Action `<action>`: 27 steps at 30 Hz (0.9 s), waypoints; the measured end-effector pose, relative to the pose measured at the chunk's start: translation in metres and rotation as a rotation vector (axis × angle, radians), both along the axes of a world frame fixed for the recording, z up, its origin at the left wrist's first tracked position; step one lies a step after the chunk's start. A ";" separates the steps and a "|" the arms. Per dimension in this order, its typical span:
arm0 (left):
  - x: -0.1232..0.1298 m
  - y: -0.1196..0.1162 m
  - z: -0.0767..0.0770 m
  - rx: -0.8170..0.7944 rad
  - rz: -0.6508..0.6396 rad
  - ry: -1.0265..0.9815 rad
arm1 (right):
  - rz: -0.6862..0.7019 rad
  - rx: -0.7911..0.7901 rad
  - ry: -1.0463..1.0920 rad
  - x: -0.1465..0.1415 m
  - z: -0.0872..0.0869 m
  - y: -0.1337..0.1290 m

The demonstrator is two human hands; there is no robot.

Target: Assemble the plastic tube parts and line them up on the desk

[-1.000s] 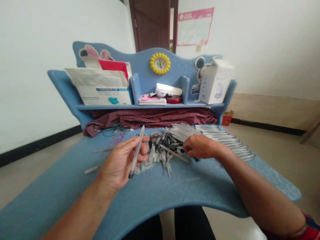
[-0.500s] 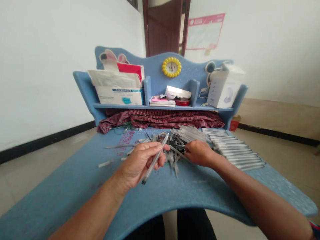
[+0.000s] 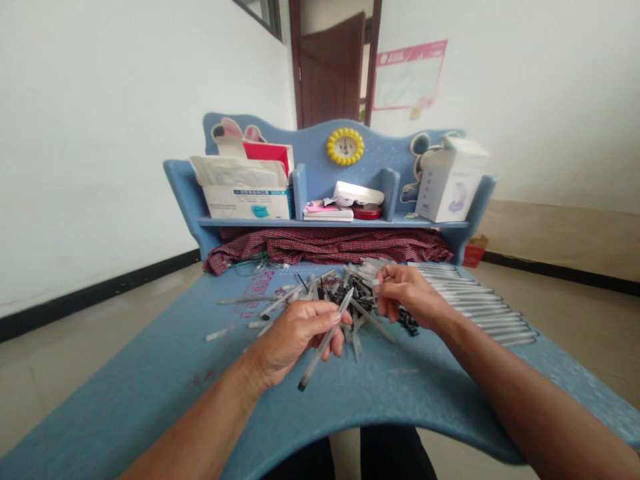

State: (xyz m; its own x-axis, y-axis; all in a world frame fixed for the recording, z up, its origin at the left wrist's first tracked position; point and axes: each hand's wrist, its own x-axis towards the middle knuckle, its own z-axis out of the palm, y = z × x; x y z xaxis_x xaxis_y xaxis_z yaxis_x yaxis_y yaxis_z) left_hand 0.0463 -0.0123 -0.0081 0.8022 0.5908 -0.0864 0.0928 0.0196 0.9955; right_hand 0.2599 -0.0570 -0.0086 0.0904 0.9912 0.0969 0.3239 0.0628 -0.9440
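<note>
My left hand pinches a clear pen between thumb and fingers; its black end points down toward me and its tip points up and away. To the right, my right hand is raised over the pile, fingertips pressed together around a small whitish piece that is too blurred to name. Beneath and between the hands lies a loose pile of clear pen parts and black pieces. Right of my right hand, clear pens lie side by side in a row, partly behind the wrist.
A blue desk carries a shelf with a mask box, a white box, and papers beside a red tin. Red checked cloth lies under the shelf. A small clear piece sits at the left.
My right hand has lifted off the pile, moving up and away, with a small whitish piece now at its fingertips. My left hand still holds the pen, slightly lower and further right in view.
</note>
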 end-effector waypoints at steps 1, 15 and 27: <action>0.000 0.000 0.000 0.008 -0.005 0.004 | 0.060 0.044 0.187 -0.004 0.001 -0.002; 0.001 -0.003 0.000 0.036 -0.069 0.004 | 0.340 0.076 0.698 -0.027 -0.008 -0.006; 0.003 -0.005 -0.004 0.117 -0.067 0.048 | 0.404 0.024 0.309 -0.002 -0.011 -0.004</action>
State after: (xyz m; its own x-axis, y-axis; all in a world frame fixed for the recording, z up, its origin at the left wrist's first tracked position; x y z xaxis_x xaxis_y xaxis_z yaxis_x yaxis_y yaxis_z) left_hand 0.0493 -0.0170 -0.0125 0.8368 0.5443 -0.0592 0.1376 -0.1045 0.9850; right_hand 0.2578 -0.0612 -0.0192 -0.2720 0.9506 0.1498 -0.0254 0.1485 -0.9886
